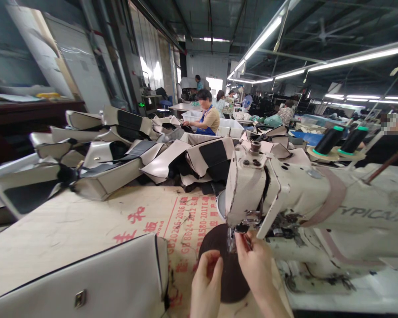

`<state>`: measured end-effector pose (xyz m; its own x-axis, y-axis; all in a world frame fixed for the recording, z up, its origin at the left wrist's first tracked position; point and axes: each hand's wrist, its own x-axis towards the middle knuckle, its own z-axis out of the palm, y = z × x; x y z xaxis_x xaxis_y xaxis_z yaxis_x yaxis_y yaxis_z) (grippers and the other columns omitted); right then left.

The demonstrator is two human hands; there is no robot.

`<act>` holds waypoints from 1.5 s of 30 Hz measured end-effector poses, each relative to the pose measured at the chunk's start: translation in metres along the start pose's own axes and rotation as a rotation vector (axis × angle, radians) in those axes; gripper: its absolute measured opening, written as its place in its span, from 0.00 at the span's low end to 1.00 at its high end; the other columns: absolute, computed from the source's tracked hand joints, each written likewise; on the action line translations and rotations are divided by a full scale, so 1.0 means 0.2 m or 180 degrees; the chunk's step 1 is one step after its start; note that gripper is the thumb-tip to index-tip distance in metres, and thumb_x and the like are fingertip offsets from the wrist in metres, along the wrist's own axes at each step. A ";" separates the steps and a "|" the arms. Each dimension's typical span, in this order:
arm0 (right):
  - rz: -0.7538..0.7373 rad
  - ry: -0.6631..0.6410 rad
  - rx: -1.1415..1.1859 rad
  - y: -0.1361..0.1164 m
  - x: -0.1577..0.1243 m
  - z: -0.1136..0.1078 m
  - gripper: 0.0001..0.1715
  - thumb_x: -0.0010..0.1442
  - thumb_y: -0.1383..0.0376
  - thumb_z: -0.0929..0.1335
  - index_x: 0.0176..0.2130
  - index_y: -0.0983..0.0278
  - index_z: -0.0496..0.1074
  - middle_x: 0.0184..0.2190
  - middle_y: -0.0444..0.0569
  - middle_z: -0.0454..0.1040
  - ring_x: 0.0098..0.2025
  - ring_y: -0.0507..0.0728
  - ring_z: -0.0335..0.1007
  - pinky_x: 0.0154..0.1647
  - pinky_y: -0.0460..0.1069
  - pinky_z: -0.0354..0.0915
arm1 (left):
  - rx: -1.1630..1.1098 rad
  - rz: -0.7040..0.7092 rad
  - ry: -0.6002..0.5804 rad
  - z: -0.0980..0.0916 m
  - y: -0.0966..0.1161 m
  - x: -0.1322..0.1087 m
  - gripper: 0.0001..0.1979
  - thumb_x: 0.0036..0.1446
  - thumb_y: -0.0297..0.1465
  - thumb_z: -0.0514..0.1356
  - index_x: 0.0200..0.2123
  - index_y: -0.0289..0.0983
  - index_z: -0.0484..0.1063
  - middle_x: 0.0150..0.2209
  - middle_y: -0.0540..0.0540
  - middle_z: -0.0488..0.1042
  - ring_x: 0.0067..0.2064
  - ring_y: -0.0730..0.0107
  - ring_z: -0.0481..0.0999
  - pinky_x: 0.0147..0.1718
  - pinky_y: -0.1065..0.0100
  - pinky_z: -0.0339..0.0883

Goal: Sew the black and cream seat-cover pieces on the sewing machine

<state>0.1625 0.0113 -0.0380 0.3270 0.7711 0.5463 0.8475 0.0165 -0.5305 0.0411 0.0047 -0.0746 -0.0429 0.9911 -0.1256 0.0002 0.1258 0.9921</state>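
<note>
My right hand [257,265] is at the needle area of a worn cream sewing machine [252,181], its fingers pressed together beside the presser foot [231,240]. What they pinch, if anything, is too small to make out. Just left of the needle, my left hand [206,282] is raised with thumb and index finger curled together; anything between them is hidden or too thin to see. Both hands are over a dark round plate [215,247] under the machine head. A pale grey bag piece [119,274] with black edging and a metal clasp [80,299] lies left of my hands, apart from them.
Behind the wooden board [96,221] with red print, many cream-and-black bag pieces [119,168] are heaped. Two black thread cones [328,140] stand behind the machine. A co-worker [208,117] sits beyond the heap, and other people are farther back.
</note>
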 end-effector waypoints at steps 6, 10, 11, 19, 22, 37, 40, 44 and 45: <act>-0.0194 -0.0022 -0.0003 -0.02 -0.02 -0.01 0.11 0.61 0.63 0.62 0.34 0.64 0.73 0.28 0.51 0.73 0.33 0.56 0.72 0.35 0.48 0.65 | 0.1133 0.1295 -0.0385 0.01 0.16 0.17 0.15 0.59 0.31 0.50 0.50 0.41 0.65 0.48 0.45 0.67 0.49 0.66 0.66 0.49 0.64 0.60; -0.0126 0.0020 0.0124 -0.02 -0.02 -0.02 0.12 0.61 0.62 0.62 0.34 0.65 0.72 0.28 0.52 0.73 0.32 0.55 0.71 0.34 0.48 0.65 | 0.1481 0.1677 -0.0865 0.00 0.22 0.21 0.14 0.59 0.27 0.49 0.46 0.40 0.68 0.44 0.45 0.68 0.47 0.67 0.66 0.47 0.66 0.61; -0.0103 0.0065 0.0185 -0.02 -0.02 -0.02 0.12 0.61 0.61 0.63 0.34 0.66 0.72 0.28 0.51 0.73 0.31 0.55 0.71 0.33 0.48 0.65 | 0.1451 0.1626 -0.0833 0.00 0.22 0.20 0.13 0.59 0.27 0.49 0.45 0.39 0.69 0.43 0.45 0.68 0.46 0.67 0.67 0.47 0.66 0.62; 0.0079 0.0061 0.0396 0.02 0.02 -0.09 0.11 0.58 0.60 0.64 0.30 0.64 0.70 0.26 0.47 0.71 0.27 0.53 0.69 0.30 0.47 0.64 | 0.0984 0.0876 -0.0360 0.00 0.10 0.12 0.11 0.58 0.33 0.51 0.42 0.39 0.69 0.41 0.47 0.74 0.41 0.67 0.71 0.41 0.66 0.64; 0.0001 0.0034 0.0342 0.01 0.03 -0.08 0.11 0.59 0.61 0.63 0.32 0.65 0.71 0.29 0.50 0.71 0.30 0.55 0.70 0.32 0.48 0.65 | 0.0915 0.0808 -0.0397 0.00 0.07 0.08 0.11 0.58 0.34 0.52 0.41 0.39 0.69 0.40 0.48 0.73 0.40 0.68 0.72 0.40 0.67 0.64; -0.0352 -0.0048 0.0062 0.05 0.00 -0.13 0.18 0.58 0.56 0.63 0.41 0.66 0.72 0.43 0.58 0.68 0.45 0.61 0.69 0.43 0.53 0.67 | 0.0752 0.0828 -0.0286 -0.04 0.03 -0.09 0.10 0.57 0.32 0.52 0.41 0.40 0.69 0.38 0.49 0.73 0.39 0.70 0.72 0.40 0.68 0.65; -0.0327 -0.0016 0.0178 0.06 0.00 -0.20 0.20 0.62 0.57 0.58 0.41 0.66 0.72 0.43 0.57 0.68 0.43 0.58 0.69 0.44 0.52 0.66 | 0.0726 0.0727 -0.0301 -0.06 0.01 -0.11 0.11 0.57 0.32 0.51 0.41 0.39 0.69 0.38 0.48 0.73 0.39 0.69 0.72 0.40 0.67 0.65; 0.0144 0.0037 0.0486 0.08 -0.02 -0.29 0.25 0.64 0.55 0.55 0.38 0.69 0.72 0.45 0.58 0.68 0.24 0.49 0.68 0.32 0.47 0.67 | 0.0720 0.0634 -0.0287 -0.08 0.00 -0.11 0.12 0.56 0.33 0.51 0.41 0.38 0.69 0.38 0.46 0.74 0.39 0.67 0.72 0.41 0.64 0.65; 0.0219 0.0064 0.0551 0.07 -0.03 -0.31 0.25 0.64 0.54 0.55 0.37 0.68 0.71 0.42 0.57 0.70 0.23 0.49 0.68 0.30 0.47 0.66 | 0.0691 0.0621 -0.0279 -0.09 -0.01 -0.11 0.12 0.56 0.33 0.52 0.41 0.38 0.69 0.39 0.46 0.74 0.39 0.67 0.72 0.41 0.64 0.65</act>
<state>0.1990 -0.0333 -0.0094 0.3915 0.7614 0.5167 0.7389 0.0746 -0.6697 0.0246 -0.0171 -0.0730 0.0653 0.9962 0.0579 0.2138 -0.0706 0.9743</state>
